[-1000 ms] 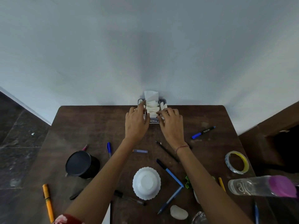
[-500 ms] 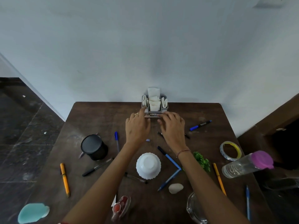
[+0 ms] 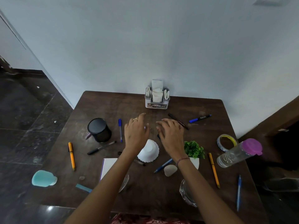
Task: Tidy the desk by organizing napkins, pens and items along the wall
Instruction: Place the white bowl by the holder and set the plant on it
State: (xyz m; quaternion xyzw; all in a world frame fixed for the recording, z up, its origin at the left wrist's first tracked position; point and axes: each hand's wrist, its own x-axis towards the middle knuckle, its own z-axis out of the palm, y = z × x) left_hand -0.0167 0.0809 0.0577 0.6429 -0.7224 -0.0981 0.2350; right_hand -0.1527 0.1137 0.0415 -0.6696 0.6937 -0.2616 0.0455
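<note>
A grey napkin holder point(image 3: 156, 99) full of white napkins stands against the wall at the desk's far edge. My left hand point(image 3: 135, 132) and my right hand point(image 3: 170, 135) hover side by side over the middle of the desk, fingers relaxed, holding nothing, well short of the holder. Pens lie scattered: a blue pen point(image 3: 120, 129) left of my left hand, a blue marker point(image 3: 200, 118) and a dark pen point(image 3: 178, 121) at the right, a black pen point(image 3: 101, 148), and two orange pens point(image 3: 71, 155) point(image 3: 213, 170).
A black cup point(image 3: 99, 132) stands at the left. An upturned white bowl point(image 3: 149, 153) sits under my wrists. A small green plant point(image 3: 193, 150), a stone point(image 3: 170, 170), a tape roll point(image 3: 226, 142), a clear bottle with a purple cap point(image 3: 238, 153), a notebook point(image 3: 109, 166) and a glass dish point(image 3: 187, 194) lie nearer me.
Both hands have let go of the napkin holder and drawn back toward me over the middle of the desk. The holder stays by the wall. The camera has pulled back, showing more of the desk.
</note>
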